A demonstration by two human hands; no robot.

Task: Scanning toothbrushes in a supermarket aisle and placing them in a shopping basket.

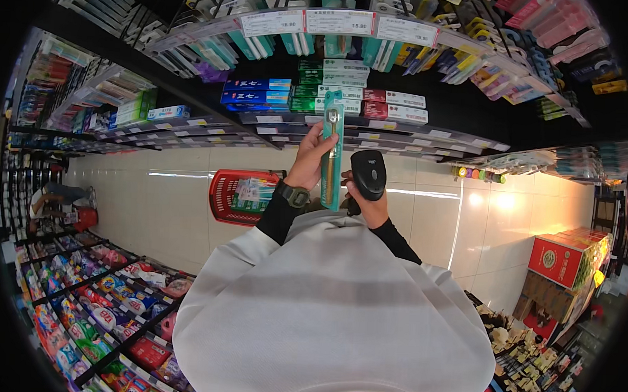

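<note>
My left hand (pixel 308 162) grips a packaged toothbrush (pixel 332 160) by its edge; the pack is slim, with a teal card back and a clear front. It stands roughly upright before the shelf. A black handheld barcode scanner (pixel 368 174) is in my right hand (pixel 372 206), just to the right of the pack and apart from it. Part of the scanner's handle is hidden by my fingers. On the floor, left of my left wrist, sits a red plastic shopping basket (pixel 221 200) holding several boxes and packs (pixel 252 194).
Ahead, toothpaste boxes (pixel 343 93) lie stacked on a shelf, beneath hanging toothbrush packs (pixel 298 42) and a price-tag rail (pixel 341 23). Shelves of bagged goods (pixel 108 308) stand behind on the left. A person (pixel 59 200) crouches at far left. Red cartons (pixel 558 261) are stacked at right.
</note>
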